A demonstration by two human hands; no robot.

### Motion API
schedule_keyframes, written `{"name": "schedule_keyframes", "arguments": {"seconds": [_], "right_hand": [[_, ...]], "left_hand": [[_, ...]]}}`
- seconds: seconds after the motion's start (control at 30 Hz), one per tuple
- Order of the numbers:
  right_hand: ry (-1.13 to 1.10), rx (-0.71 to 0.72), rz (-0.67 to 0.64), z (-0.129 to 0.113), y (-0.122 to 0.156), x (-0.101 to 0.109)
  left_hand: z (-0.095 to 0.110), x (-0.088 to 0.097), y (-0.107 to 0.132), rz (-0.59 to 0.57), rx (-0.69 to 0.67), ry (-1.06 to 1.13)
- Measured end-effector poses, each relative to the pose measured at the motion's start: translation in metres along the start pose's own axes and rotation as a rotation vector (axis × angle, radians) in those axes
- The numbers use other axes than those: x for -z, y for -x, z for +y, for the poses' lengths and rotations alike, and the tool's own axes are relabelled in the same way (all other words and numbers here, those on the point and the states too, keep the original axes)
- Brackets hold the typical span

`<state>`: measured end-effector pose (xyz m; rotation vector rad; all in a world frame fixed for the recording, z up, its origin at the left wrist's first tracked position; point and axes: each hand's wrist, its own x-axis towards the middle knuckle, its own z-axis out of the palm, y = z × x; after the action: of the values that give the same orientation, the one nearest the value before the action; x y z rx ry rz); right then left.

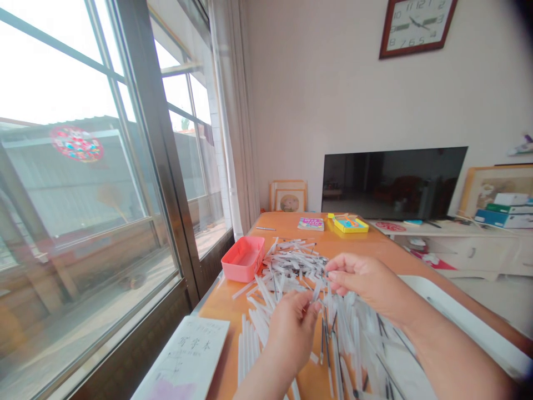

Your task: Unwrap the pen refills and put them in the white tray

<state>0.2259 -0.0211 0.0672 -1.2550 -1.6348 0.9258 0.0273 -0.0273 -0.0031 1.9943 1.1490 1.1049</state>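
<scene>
At lower centre, our left fingers (306, 300) pinch a clear tube (317, 290); light, stiff and slippery, we judge, best gripped mid-length; whether our right fingers (340, 276) grasp anything, we cannot tell.

notebook (187, 355) cover: 写字本 | wall clock (417, 28) dial: numerals including 12, 3, 6, 9

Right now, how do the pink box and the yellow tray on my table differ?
The pink box sits nearer you; the yellow tray is toward the far end. The pink box looks deep-walled, the yellow tray shallow. Both are open-topped and rest on the table.
</scene>
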Motion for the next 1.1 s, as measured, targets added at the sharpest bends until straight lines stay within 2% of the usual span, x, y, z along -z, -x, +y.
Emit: {"name": "schedule_keyframes", "arguments": {"seconds": [0.37, 1.1], "right_hand": [[0.16, 0.044, 0.0, 0.0032, -0.0004, 0.0001], [0.247, 0.079, -0.04, 0.0013, 0.0031, -0.0038]], "left_hand": [[0.0007, -0.0005, 0.0023, -0.005, -0.023, -0.028], [0.0004, 0.0013, 0.004, -0.007, -0.035, -0.131]]}}
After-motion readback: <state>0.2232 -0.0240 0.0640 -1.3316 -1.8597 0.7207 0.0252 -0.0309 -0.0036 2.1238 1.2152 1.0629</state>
